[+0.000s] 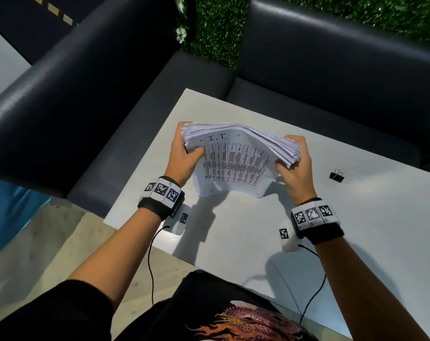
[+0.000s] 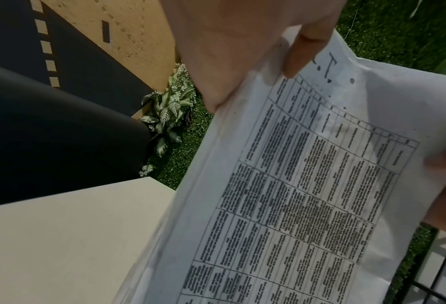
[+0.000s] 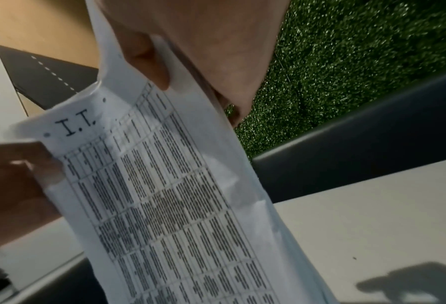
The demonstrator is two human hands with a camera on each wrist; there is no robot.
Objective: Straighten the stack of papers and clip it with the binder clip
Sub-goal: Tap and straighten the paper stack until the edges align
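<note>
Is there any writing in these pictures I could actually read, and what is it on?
"I.T." heads the top sheet of the stack of papers, held up between the left hand and the right hand.
The printed table below that heading: too blurred to read.
The wristbands: black-and-white square codes only, no words.
The binder clip on the table: no marking I can make out.

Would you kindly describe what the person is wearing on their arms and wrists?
Both forearms are bare. Each wrist carries a black band topped with white tiles printed with black square codes, plus a small white tagged box underneath. A thin black cable trails from each. A black sleeve covers the left upper arm.
</note>
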